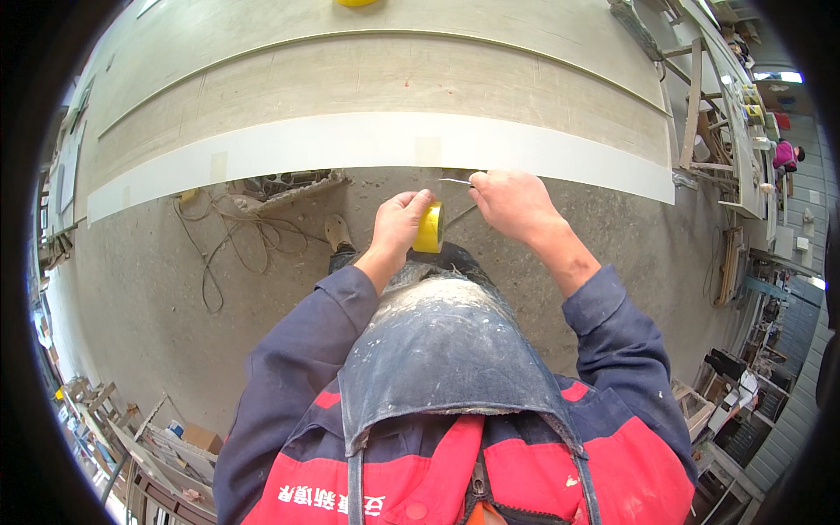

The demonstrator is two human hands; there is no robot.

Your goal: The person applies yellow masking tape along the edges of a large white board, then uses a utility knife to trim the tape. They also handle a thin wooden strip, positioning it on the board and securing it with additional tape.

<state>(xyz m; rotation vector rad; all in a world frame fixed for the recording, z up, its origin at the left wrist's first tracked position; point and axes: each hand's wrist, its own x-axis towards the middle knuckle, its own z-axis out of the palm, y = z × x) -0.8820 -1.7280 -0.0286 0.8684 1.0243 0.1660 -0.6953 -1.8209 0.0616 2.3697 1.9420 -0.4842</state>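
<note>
My left hand (398, 229) is closed on a roll of yellow tape (429, 229), held in front of my apron. Opposite it, my right hand (516, 203) grips a thin, pale blade-like tool (455, 181), whose tip points left toward the roll. Most of that tool is hidden in my fingers. Both hands are just short of a long white strip (341, 143) along the near edge of the worktable. Translucent tape pieces (428, 149) lie across the strip in several places.
The wide beige worktable (385, 79) carries a long thin rod or edge (262, 52); a yellow round thing (356, 3) sits at its far side. Cables (232, 232) lie on the floor at left. Wooden frames (696, 105) stand at right, and a person in pink (786, 155) is farther off.
</note>
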